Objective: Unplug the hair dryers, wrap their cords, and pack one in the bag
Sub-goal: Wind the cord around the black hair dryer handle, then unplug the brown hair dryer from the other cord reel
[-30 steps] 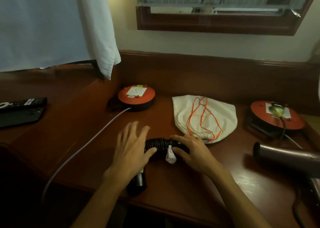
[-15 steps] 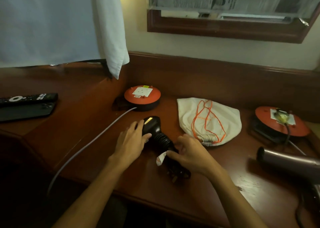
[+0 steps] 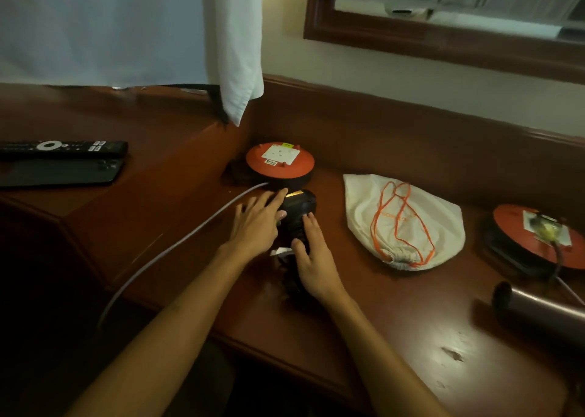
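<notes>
Two bare forearms, no sleeves, left hand [image 3: 258,223], right hand [image 3: 311,258]

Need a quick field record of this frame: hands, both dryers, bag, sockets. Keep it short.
left hand: fingers fairly straight, resting on the head of the black hair dryer
right hand: lying along the black dryer's handle, thumb against it
black dryer cord: wound round the handle
white drawstring bag with orange cord: flat on the brown wooden desk, mouth cinched
bronze hair dryer: lying at right
left orange round socket reel: nothing plugged in
right orange round socket reel: a plug inserted
</notes>
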`<state>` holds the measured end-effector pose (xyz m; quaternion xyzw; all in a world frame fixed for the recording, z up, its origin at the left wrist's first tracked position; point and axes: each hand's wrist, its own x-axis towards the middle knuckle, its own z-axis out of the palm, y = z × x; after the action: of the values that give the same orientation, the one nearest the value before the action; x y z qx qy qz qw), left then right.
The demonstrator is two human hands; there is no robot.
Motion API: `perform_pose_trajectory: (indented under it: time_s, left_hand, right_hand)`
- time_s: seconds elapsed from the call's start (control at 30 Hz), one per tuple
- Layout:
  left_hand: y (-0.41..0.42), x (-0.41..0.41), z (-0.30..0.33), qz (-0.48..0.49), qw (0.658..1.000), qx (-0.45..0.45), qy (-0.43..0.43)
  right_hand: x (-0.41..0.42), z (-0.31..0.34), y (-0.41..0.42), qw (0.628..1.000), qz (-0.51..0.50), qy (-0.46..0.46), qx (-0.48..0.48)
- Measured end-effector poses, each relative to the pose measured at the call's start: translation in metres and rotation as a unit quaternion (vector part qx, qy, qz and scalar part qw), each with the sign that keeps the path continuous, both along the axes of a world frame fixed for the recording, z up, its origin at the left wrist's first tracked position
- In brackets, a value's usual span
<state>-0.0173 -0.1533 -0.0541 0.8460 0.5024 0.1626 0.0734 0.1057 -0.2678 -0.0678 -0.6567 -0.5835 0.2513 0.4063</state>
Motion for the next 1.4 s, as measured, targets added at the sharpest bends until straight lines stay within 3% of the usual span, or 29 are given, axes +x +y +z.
perform_pose_trajectory:
  time_s: [0.23,0.43,0.63,0.83,0.97,1.07,1.13,1.23,1.33,1.4]
  left_hand:
    - [0.051,-0.004,0.008,-0.038,0.996,-0.074,-0.042]
    - [0.073,-0.009,0.012,-0.066,0.993,-0.085,-0.046]
    - [0.077,-0.007,0.015,-0.058,0.993,-0.098,-0.037]
    - [0.044,-0.001,0.023,-0.053,0.995,-0.025,-0.075]
    - [0.012,0.019,0.038,-0.092,0.991,-0.001,-0.096]
    - [-0.020,0.055,0.049,-0.150,0.984,-0.025,-0.098]
    - [-0.041,0.087,0.048,-0.186,0.977,-0.049,-0.094]
    - [-0.063,0.135,0.035,-0.197,0.973,-0.094,-0.075]
    - [-0.078,0.166,0.007,-0.186,0.973,-0.131,-0.045]
    - [-0.087,0.174,-0.013,-0.180,0.974,-0.131,-0.033]
  right_hand:
    - [-0.027,-0.003,0.042,0.999,-0.041,-0.017,-0.014]
    - [-0.035,-0.007,0.062,0.998,-0.060,-0.019,-0.011]
    - [-0.026,-0.002,0.057,0.999,-0.023,0.024,-0.022]
    - [0.002,0.006,0.019,0.997,-0.013,0.074,-0.002]
    - [0.044,0.009,-0.026,0.998,-0.049,0.002,0.035]
    - [0.085,0.016,-0.052,0.972,-0.159,-0.095,0.143]
    - [0.116,0.020,-0.066,0.949,-0.238,-0.132,0.160]
    - [0.158,0.010,-0.086,0.934,-0.296,-0.189,0.067]
    - [0.175,-0.011,-0.106,0.945,-0.261,-0.192,-0.047]
    - [0.176,-0.018,-0.112,0.950,-0.249,-0.179,-0.057]
